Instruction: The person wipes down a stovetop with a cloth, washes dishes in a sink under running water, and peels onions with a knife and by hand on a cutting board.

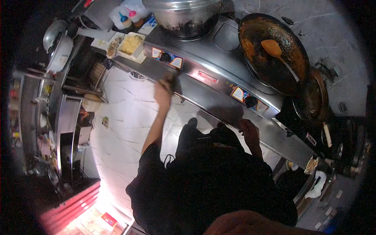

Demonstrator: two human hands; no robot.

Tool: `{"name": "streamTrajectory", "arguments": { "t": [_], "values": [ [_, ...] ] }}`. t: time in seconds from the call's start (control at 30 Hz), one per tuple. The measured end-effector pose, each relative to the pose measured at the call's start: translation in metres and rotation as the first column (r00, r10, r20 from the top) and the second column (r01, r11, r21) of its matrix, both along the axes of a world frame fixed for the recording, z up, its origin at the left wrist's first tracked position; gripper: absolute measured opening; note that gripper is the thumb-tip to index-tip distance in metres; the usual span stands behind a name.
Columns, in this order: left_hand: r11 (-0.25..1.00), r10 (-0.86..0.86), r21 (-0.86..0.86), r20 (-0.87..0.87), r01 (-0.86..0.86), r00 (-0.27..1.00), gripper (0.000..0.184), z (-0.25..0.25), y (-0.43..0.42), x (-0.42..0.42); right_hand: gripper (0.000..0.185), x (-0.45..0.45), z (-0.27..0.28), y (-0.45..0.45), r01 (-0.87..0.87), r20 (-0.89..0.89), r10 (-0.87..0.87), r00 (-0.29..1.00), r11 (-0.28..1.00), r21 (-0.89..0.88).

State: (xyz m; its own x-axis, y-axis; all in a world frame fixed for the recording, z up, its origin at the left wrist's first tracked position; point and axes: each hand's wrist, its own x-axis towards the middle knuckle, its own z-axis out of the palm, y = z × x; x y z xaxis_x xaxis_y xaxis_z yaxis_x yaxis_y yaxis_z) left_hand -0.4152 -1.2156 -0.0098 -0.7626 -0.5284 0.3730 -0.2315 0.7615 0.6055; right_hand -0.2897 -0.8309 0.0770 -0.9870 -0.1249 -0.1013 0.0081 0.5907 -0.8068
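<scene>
My left hand (163,93) is stretched out over the front edge of the steel counter (196,94), just below the left burner knob (165,57). Its fingers are blurred around something dark that I cannot make out. Near the counter's front edge, below the right knob (250,102), is my right hand (248,129), with its fingers curled in shadow; whether it holds anything is hidden. The two-burner stove (211,62) carries a large steel pot (184,15) on the left and a dark wok (254,35) with an orange-brown spatula (271,47) on the right.
A white container of yellow food (132,44) stands left of the stove, with squeeze bottles (126,22) behind it. Another pan (318,98) is at the far right. A white cloth (317,186) lies at the lower right. Shelves (66,129) stand at the left beyond the tiled floor (121,105).
</scene>
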Motion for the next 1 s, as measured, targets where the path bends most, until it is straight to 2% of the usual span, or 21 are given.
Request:
{"name": "streamTrajectory", "arguments": {
  "t": [0.03,0.07,0.1,0.13,0.2,0.3,0.37,0.4,0.47,0.5,0.6,0.67,0.77,0.87,0.9,0.97,1.0],
  "values": [
    [0.999,0.011,0.030,-0.045,-0.010,0.999,0.025,0.042,-0.018,-0.013,0.019,0.001,0.003,-0.015,0.037,0.020,-0.036,0.999,0.998,-0.044],
    [0.999,-0.019,-0.041,-0.209,0.011,0.978,0.027,0.070,-0.040,-0.028,0.019,0.002,0.005,-0.027,0.071,0.042,-0.067,0.997,0.994,-0.086],
    [0.992,-0.059,-0.121,-0.235,0.031,0.970,0.031,0.090,-0.067,-0.053,0.019,0.002,0.005,-0.037,0.110,0.085,-0.099,0.991,0.984,-0.143],
    [0.935,-0.044,-0.353,-0.185,-0.025,0.982,0.034,0.097,-0.093,-0.085,0.019,0.003,0.003,-0.043,0.122,0.101,-0.111,0.989,0.986,-0.113],
    [0.895,-0.335,-0.344,-0.102,0.283,0.936,0.042,0.124,-0.112,-0.134,0.019,0.009,-0.002,-0.051,0.155,0.132,-0.147,0.980,0.986,-0.056],
    [0.692,-0.372,-0.547,0.289,0.470,0.882,0.044,0.071,-0.106,-0.182,0.018,0.018,0.022,-0.072,0.233,0.148,-0.222,0.964,0.971,-0.060],
    [0.594,-0.434,-0.604,0.317,0.532,0.844,0.049,0.074,-0.053,-0.156,0.017,0.026,0.026,-0.071,0.266,0.110,-0.260,0.959,0.963,-0.037],
    [0.534,-0.464,-0.630,0.339,0.563,0.819,0.051,0.076,-0.020,-0.137,0.018,0.032,0.023,-0.070,0.306,0.165,-0.291,0.943,0.949,-0.078],
    [0.603,-0.688,-0.460,0.116,0.652,0.717,0.056,0.050,0.037,-0.112,0.026,0.042,0.017,-0.064,0.377,0.269,-0.328,0.906,0.913,-0.155],
    [0.609,-0.699,-0.422,0.117,0.672,0.706,0.059,0.049,0.067,-0.099,0.019,0.041,0.027,-0.070,0.405,0.309,-0.342,0.887,0.899,-0.165],
    [0.586,-0.730,-0.358,0.157,0.727,0.665,0.058,0.062,0.151,-0.056,0.017,0.038,0.043,-0.074,0.406,0.264,-0.367,0.892,0.907,-0.110],
    [0.476,-0.827,-0.336,0.144,0.813,0.544,0.057,0.077,0.186,-0.027,0.019,0.040,0.039,-0.070,0.411,0.264,-0.377,0.888,0.908,-0.087],
    [0.328,-0.921,-0.455,0.040,0.828,0.386,0.058,0.029,0.212,-0.013,0.026,0.045,0.021,-0.060,0.369,0.204,-0.351,0.914,0.928,-0.056],
    [0.173,-0.944,-0.482,0.167,0.859,0.284,0.058,-0.002,0.197,-0.016,0.026,0.049,0.013,-0.049,0.319,0.156,-0.310,0.938,0.947,-0.034],
    [0.251,-0.919,-0.597,0.100,0.762,0.381,0.056,-0.004,0.185,-0.018,0.025,0.051,0.013,-0.045,0.331,0.162,-0.322,0.933,0.943,-0.030],
    [0.388,-0.881,-0.506,0.042,0.771,0.471,0.055,-0.003,0.145,-0.025,0.023,0.056,0.013,-0.037,0.356,0.176,-0.346,0.922,0.934,-0.024],
    [0.396,-0.801,-0.532,0.198,0.748,0.565,0.054,-0.007,0.122,-0.031,0.023,0.060,0.012,-0.034,0.378,0.177,-0.369,0.912,0.926,-0.017]
  ]
}}
